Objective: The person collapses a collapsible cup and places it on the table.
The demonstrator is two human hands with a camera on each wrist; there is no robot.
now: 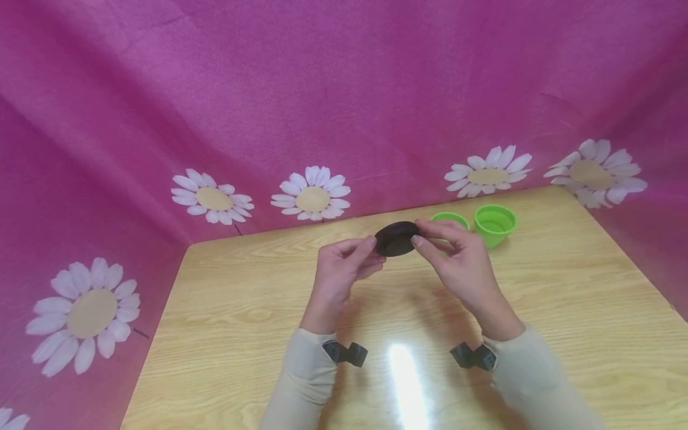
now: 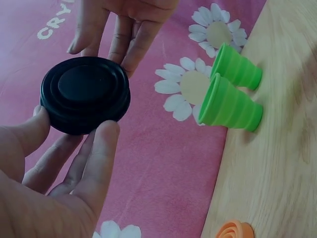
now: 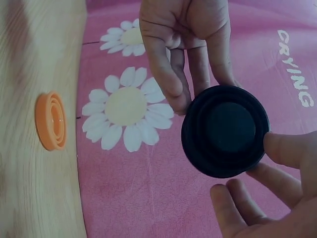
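A black collapsible cup (image 1: 396,240), folded down to a flat ringed disc, is held up above the table between both hands. My left hand (image 1: 340,273) pinches its left edge, with the thumb and fingertips on the rim in the left wrist view. At the opposite edge my right hand (image 1: 466,264) pinches the rim between thumb and fingers. The cup (image 3: 229,130) shows concentric rings and a round middle in the right wrist view. Behind the right hand stand two green collapsible cups (image 2: 232,105), unfolded and upright; one is partly hidden by that hand in the head view.
An orange collapsible cup (image 3: 50,121), folded flat, lies on the wooden table (image 1: 242,334) near its far edge; the head view does not show it. A pink cloth (image 1: 344,89) with white daisies encloses the table at the back and sides.
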